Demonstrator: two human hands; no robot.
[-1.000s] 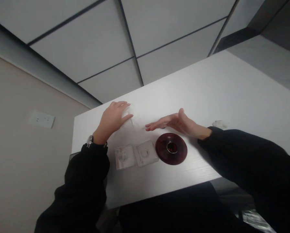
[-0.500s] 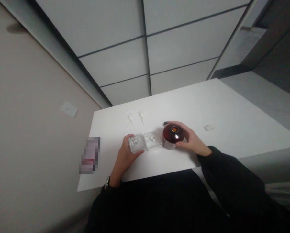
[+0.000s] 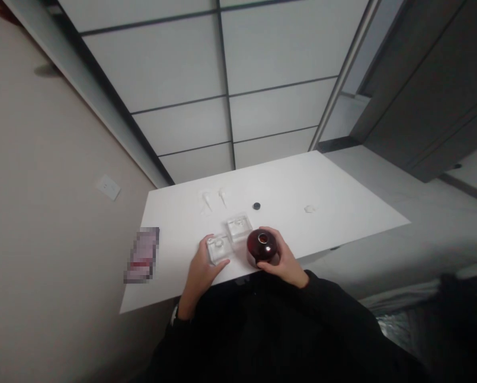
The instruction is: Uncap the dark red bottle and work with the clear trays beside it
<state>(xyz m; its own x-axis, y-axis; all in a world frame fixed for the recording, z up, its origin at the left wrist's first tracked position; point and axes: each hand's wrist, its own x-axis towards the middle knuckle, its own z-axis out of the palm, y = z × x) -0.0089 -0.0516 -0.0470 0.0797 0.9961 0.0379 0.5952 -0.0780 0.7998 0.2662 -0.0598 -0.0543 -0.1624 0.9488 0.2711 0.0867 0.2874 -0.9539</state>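
Gathering step, by the look of it: left hand (image 3: pixel 202 268) closed on a clear square bottle (image 3: pixel 218 249), right hand (image 3: pixel 283 260) wrapped around a round dark-red bottle (image 3: pixel 262 247), both near the front edge of the white surface (image 3: pixel 342 210). Next, likely a steady lift or uncapping. Beyond: second clear bottle (image 3: pixel 238 227), small black cap (image 3: pixel 256 206), two white pump nozzles (image 3: pixel 213 200). Beige wall, outlet (image 3: pixel 108 187), tiled floor.

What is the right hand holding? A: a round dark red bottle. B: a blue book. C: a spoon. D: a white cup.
A: the right hand wraps around the round dark red bottle on the white table, while the left hand grips a clear box.
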